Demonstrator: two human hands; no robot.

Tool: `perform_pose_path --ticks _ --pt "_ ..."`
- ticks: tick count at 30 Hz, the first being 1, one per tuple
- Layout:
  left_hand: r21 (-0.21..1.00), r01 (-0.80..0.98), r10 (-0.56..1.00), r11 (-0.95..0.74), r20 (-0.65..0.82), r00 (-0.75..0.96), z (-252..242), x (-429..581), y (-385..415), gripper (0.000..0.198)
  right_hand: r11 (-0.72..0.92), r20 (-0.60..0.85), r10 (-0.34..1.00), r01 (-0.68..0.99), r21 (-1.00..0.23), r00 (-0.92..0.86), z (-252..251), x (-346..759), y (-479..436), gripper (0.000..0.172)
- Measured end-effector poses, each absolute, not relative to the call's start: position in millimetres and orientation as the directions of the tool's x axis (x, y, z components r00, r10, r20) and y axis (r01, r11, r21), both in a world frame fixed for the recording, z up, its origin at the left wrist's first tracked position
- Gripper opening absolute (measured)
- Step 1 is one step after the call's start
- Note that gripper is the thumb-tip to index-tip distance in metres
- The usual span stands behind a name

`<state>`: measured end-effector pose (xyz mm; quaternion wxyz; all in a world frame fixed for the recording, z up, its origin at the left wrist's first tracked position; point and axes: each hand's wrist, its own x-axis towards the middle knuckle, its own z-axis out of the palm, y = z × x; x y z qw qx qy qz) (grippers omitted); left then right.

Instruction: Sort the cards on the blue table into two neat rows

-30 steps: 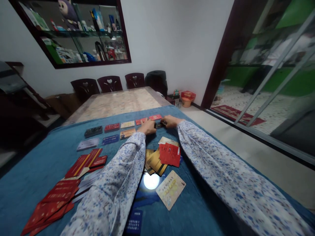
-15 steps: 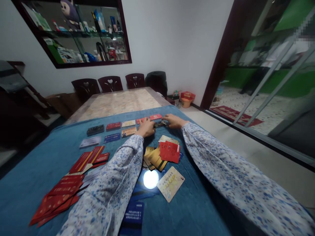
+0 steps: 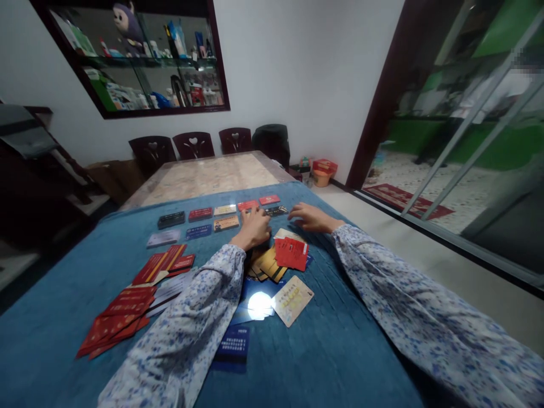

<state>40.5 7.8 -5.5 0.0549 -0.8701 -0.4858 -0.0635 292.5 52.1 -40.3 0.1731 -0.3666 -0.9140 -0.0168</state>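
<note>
On the blue tabletop (image 3: 340,351), left hand (image 3: 255,228) and right hand (image 3: 312,217) lay open beside a dark card (image 3: 276,211); a light touch would square it.

Two hands (image 3: 255,228) are counted mid-frame, five cards (image 3: 225,209) in the farthest row, three chairs (image 3: 194,145) above.

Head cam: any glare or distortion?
Head view: white glare spot blows out a blue card beside the left sleeve; wide-angle lens bends the wall cabinet and sliding door; left hand and right hand look sharp.
</note>
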Motion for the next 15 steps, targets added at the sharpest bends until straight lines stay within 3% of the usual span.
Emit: perform_pose_path --ticks 15 --pt "-0.041 0.806 0.781 -0.591 0.221 0.584 -9 51 -64 0.026 0.792 0.389 0.599 0.59 -0.16 -0.699 -50 298 -8 0.029"
